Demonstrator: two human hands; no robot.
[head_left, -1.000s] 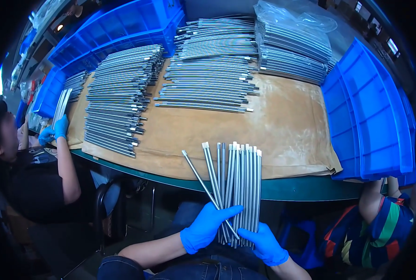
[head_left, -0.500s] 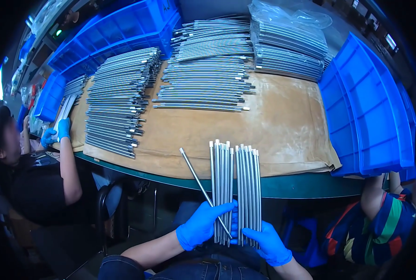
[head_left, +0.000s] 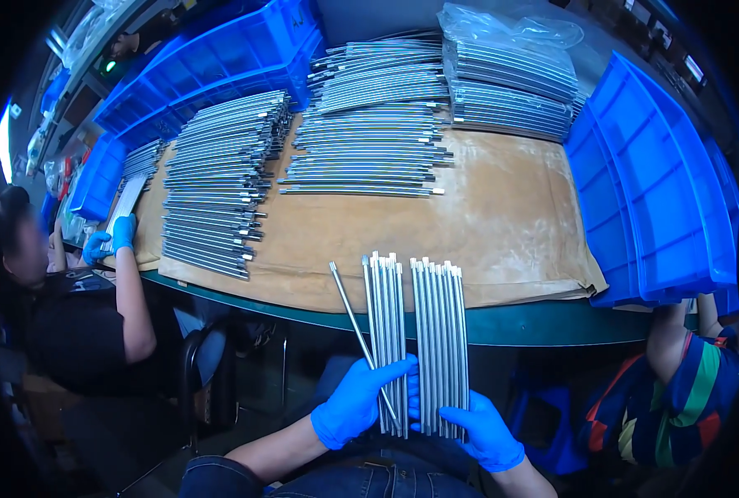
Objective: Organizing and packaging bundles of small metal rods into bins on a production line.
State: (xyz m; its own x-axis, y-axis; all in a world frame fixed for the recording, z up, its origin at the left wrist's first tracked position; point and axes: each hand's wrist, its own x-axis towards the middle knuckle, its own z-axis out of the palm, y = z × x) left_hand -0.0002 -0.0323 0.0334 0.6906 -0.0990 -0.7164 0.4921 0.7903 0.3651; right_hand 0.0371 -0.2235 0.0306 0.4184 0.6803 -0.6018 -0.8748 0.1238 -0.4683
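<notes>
The left hand [head_left: 354, 404] closes its grip on a bundle of metal rods [head_left: 386, 340], one rod [head_left: 351, 311] splaying out to the left. The right hand [head_left: 484, 430] grips a second bundle [head_left: 441, 340] just beside the first, apparently with a narrow gap between them. Both bundles stand upright in front of the desk [head_left: 502, 319], where more rods [head_left: 220, 178] lie in rows on brown paper [head_left: 502, 224] beside blue bins [head_left: 660, 199].
</notes>
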